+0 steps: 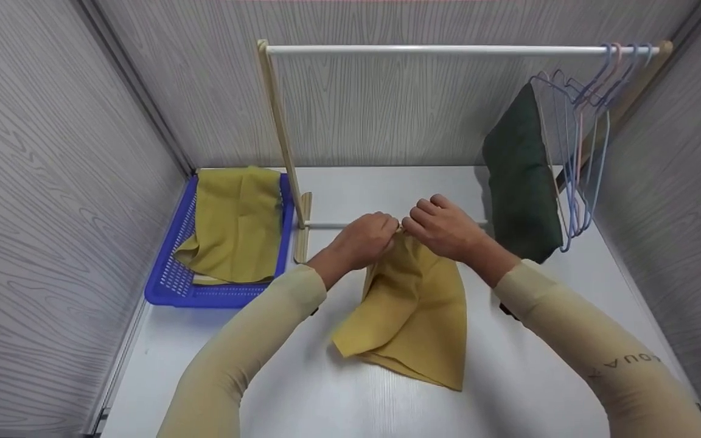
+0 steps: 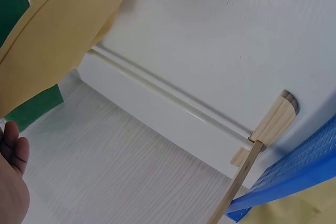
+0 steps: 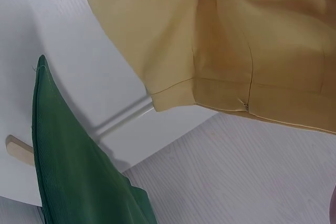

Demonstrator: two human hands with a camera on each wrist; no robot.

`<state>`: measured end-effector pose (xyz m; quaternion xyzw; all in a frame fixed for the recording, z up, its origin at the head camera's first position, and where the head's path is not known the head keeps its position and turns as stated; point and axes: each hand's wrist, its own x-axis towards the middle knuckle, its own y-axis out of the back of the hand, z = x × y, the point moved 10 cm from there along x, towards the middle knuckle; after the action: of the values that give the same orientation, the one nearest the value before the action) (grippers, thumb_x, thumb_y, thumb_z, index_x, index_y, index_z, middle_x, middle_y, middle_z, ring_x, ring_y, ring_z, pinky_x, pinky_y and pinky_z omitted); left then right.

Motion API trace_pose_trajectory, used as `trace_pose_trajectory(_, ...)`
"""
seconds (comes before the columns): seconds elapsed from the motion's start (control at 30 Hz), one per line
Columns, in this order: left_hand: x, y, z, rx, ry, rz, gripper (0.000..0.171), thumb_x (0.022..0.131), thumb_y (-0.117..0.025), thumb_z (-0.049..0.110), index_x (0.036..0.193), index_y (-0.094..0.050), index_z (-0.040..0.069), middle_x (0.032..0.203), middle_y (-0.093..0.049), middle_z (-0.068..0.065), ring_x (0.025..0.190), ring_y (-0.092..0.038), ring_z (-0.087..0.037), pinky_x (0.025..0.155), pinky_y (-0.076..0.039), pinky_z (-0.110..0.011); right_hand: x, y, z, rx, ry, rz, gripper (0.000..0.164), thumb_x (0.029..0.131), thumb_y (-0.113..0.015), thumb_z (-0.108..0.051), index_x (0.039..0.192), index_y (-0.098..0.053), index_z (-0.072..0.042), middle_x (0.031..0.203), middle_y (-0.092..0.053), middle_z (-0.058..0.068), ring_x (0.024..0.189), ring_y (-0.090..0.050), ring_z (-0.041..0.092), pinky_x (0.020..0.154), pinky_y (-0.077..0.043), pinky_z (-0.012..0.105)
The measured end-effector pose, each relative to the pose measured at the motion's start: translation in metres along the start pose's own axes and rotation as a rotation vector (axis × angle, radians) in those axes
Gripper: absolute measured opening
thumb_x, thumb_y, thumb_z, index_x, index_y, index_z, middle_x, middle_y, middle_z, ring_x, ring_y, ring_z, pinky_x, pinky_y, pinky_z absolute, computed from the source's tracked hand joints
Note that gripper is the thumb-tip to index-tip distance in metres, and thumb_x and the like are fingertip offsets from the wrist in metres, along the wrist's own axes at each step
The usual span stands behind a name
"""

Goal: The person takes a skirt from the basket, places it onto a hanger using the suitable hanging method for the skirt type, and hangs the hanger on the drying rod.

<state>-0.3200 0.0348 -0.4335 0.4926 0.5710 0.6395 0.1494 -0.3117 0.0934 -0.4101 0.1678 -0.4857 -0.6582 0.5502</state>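
Note:
A mustard-yellow skirt [image 1: 426,310] hangs below my two hands above the white table, its lower part flaring out. My left hand [image 1: 367,238] grips its top edge from the left, and my right hand [image 1: 445,228] pinches the same edge close beside it. In the right wrist view the skirt [image 3: 252,40] shows its waistband and a seam; only a sliver of hand appears at the right border. Curled fingers [image 2: 14,153] of the left hand appear at the left of the left wrist view, near the cloth. Fingertips are largely hidden in the head view.
A blue basket [image 1: 165,286] with folded yellow cloth [image 1: 238,225] stands at the left. Behind my hands is a rack with a white rail [image 1: 448,50] and wooden posts [image 1: 280,128]. Several hangers [image 1: 605,146] and a dark green garment [image 1: 518,182] hang at its right end.

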Motion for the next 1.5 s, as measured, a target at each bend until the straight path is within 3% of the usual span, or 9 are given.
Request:
trace_pose_trajectory(0.17,0.000,0.002,0.003,0.030,-0.016,0.030,0.013,0.099,-0.050,0.010,0.090,-0.056,0.003,0.076,-0.056,-0.007,0.062,-0.051,-0.017,0.058,-0.043,-0.031,-0.001,0.006,0.002,-0.027,0.007,0.063,0.016,0.105,-0.044,-0.016,0.096,-0.054,-0.007,0.086,-0.059,0.008,0.081,-0.055,0.026,0.075,-0.045,0.039)
trace_pose_trajectory(0.3,-0.002,0.002,0.002,0.044,-0.006,0.045,0.013,0.097,-0.052,0.010,0.086,-0.056,0.004,0.073,-0.055,-0.007,0.060,-0.050,-0.018,0.055,-0.043,-0.031,0.000,0.007,0.004,-0.022,0.004,0.063,0.016,0.104,-0.042,-0.011,0.095,-0.055,-0.007,0.086,-0.060,0.008,0.081,-0.055,0.026,0.075,-0.046,0.039)
trace_pose_trajectory(0.63,-0.013,-0.005,-0.006,0.031,0.042,-0.035,0.013,0.095,-0.053,0.013,0.088,-0.056,0.002,0.074,-0.056,-0.008,0.063,-0.053,-0.020,0.058,-0.047,-0.035,-0.005,0.010,0.018,0.001,-0.047,0.056,0.010,0.100,-0.048,-0.008,0.096,-0.057,-0.006,0.086,-0.061,0.010,0.081,-0.057,0.029,0.074,-0.046,0.041)
trace_pose_trajectory(1.03,-0.011,-0.007,-0.009,0.049,0.053,-0.058,0.013,0.095,-0.053,0.014,0.088,-0.056,0.003,0.074,-0.057,-0.007,0.063,-0.054,-0.020,0.058,-0.047,-0.035,-0.007,0.014,0.022,0.001,-0.068,0.055,0.009,0.101,-0.052,-0.010,0.096,-0.058,-0.006,0.086,-0.062,0.010,0.082,-0.058,0.029,0.075,-0.046,0.041)
trace_pose_trajectory(1.5,-0.013,-0.005,-0.011,0.078,0.055,-0.010,0.012,0.093,-0.055,0.014,0.086,-0.056,0.005,0.073,-0.059,-0.007,0.062,-0.057,-0.022,0.056,-0.047,-0.036,-0.013,0.012,0.030,0.008,-0.106,0.003,0.009,0.102,-0.054,-0.016,0.101,-0.059,-0.008,0.089,-0.062,0.011,0.085,-0.057,0.029,0.078,-0.046,0.041)
